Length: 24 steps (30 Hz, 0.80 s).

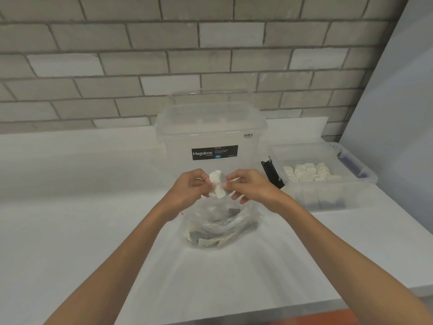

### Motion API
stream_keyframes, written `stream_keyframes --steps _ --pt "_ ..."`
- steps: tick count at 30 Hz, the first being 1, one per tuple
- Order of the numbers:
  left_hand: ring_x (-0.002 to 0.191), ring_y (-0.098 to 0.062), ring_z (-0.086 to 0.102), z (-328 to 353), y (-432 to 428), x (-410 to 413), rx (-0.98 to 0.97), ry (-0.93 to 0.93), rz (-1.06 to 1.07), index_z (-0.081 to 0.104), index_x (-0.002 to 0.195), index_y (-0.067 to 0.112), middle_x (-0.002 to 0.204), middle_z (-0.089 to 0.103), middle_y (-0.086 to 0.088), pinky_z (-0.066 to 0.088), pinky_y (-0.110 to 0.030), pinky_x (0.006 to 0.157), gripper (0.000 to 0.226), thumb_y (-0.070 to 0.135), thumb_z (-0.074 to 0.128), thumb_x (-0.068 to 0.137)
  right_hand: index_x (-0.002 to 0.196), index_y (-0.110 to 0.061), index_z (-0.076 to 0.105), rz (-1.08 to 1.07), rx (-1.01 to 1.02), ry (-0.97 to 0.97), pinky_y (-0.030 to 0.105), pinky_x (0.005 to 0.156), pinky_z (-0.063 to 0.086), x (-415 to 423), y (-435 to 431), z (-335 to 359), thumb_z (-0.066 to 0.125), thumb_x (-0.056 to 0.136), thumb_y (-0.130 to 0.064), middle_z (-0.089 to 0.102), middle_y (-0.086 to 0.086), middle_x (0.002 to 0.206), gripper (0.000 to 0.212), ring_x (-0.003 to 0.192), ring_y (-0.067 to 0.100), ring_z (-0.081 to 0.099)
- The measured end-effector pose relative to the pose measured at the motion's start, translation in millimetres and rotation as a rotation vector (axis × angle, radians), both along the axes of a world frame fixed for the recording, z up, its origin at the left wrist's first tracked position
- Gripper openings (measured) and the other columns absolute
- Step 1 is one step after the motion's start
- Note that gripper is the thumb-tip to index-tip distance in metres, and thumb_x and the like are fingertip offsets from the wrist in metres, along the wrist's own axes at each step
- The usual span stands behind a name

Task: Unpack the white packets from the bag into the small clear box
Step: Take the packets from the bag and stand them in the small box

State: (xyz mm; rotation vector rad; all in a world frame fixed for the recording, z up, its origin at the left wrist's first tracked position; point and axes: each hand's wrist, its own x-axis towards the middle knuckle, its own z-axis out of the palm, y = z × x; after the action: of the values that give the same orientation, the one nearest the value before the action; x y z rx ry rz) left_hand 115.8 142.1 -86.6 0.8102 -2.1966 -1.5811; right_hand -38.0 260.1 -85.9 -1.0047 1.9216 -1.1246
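task is judged partway done. a fair batch of white packets (311, 171) is already laid in the small clear box (365, 181), which sits at the right on the white surface (93, 207), a little farther off than the bag. they cover about one layer of the box floor, mostly toward its far side; room is left.

a small clump of packets (217, 185) is held up in the air between both hands, just above the clear plastic bag (220, 228). the left hand (189, 188) is pinched on the clump's left edge, the right hand (246, 186) is pinched on its right edge, so both grips are narrow and closed on the packets. whether one or several are in the clump cannot be told, probably two or so stuck together.

the bag lies near centre, open and crumpled, and more packets are seen inside it, so plenty is left to move. exact count is not readable through the plastic.

a large clear lidded tub (210, 137) with a megabox label stands behind the hands, not part of the job.

next step is judged to be carrying the held clump right and over the box rim.
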Motion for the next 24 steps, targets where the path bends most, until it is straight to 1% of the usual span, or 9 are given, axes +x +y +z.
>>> stream_keyframes --steps 3,6,9,12,17,19,22,24 --pt "0.072 -0.008 0.067 1 3 1 0.044 0.032 -0.001 0.058 0.089 0.013 0.081 0.071 -0.003 0.046 -0.024 0.073 0.016 0.025 0.069 0.087 0.104 -0.011 0.067 -0.006 -0.063 -0.060 0.023 0.060 0.051 7 -4 -2 0.072 0.085 -0.023 0.072 0.007 0.085 0.023 0.067 0.011 0.066" --pt "0.080 -0.013 0.071 1 5 5 0.110 0.063 -0.005 0.060 0.098 0.013 0.088 0.073 -0.008 0.050 -0.023 0.074 0.020 0.023 0.072 0.085 0.105 -0.006 0.067 -0.044 -0.138 -0.176 0.023 0.060 0.053 9 -5 1 0.072 0.085 -0.016 0.072 0.007 0.082 0.023 0.066 0.012 0.067" --pt "0.080 -0.016 0.071 1 3 8 0.188 0.130 0.031 0.061 0.098 0.011 0.086 0.072 -0.012 0.051 -0.024 0.075 0.021 0.014 0.074 0.082 0.107 -0.003 0.066 -0.046 -0.174 -0.255 0.021 0.060 0.053 10 -4 2 0.067 0.089 -0.012 0.072 0.008 0.086 0.021 0.069 0.014 0.069" --pt "0.079 -0.014 0.070 4 -2 10 0.240 0.176 0.071 0.063 0.096 0.012 0.085 0.071 -0.008 0.051 -0.024 0.075 0.014 0.011 0.071 0.084 0.106 -0.002 0.067 -0.094 -0.204 -0.280 0.020 0.058 0.053 7 -1 2 0.065 0.090 -0.012 0.072 0.009 0.090 0.019 0.072 0.015 0.070" --pt "0.075 -0.011 0.069 14 -11 13 0.206 0.172 0.094 0.066 0.095 0.014 0.082 0.070 -0.002 0.049 -0.021 0.072 0.008 0.011 0.067 0.088 0.106 0.003 0.065 -0.240 -0.250 -0.328 0.020 0.055 0.051 0 1 1 0.063 0.091 -0.007 0.069 0.013 0.089 0.018 0.070 0.017 0.069" --pt "0.075 -0.012 0.069 17 -14 12 0.189 0.167 0.086 0.067 0.095 0.015 0.083 0.070 -0.002 0.050 -0.021 0.071 0.009 0.010 0.066 0.088 0.106 0.002 0.064 -0.239 -0.250 -0.342 0.020 0.055 0.052 0 2 2 0.063 0.091 -0.007 0.068 0.014 0.089 0.018 0.071 0.018 0.069" --pt "0.076 -0.014 0.070 24 -14 10 0.148 0.143 0.045 0.067 0.097 0.015 0.083 0.070 0.000 0.051 -0.020 0.071 0.010 0.009 0.063 0.090 0.102 -0.003 0.065 -0.223 -0.238 -0.378 0.021 0.055 0.051 3 1 5 0.062 0.092 -0.009 0.067 0.011 0.088 0.012 0.075 0.020 0.070" --pt "0.079 -0.017 0.071 27 -12 6 0.142 0.159 0.034 0.066 0.098 0.013 0.084 0.070 -0.002 0.052 -0.020 0.070 0.010 0.009 0.062 0.091 0.099 -0.006 0.065 -0.209 -0.234 -0.417 0.021 0.055 0.051 5 0 7 0.061 0.093 -0.011 0.067 0.009 0.087 0.009 0.076 0.020 0.071"
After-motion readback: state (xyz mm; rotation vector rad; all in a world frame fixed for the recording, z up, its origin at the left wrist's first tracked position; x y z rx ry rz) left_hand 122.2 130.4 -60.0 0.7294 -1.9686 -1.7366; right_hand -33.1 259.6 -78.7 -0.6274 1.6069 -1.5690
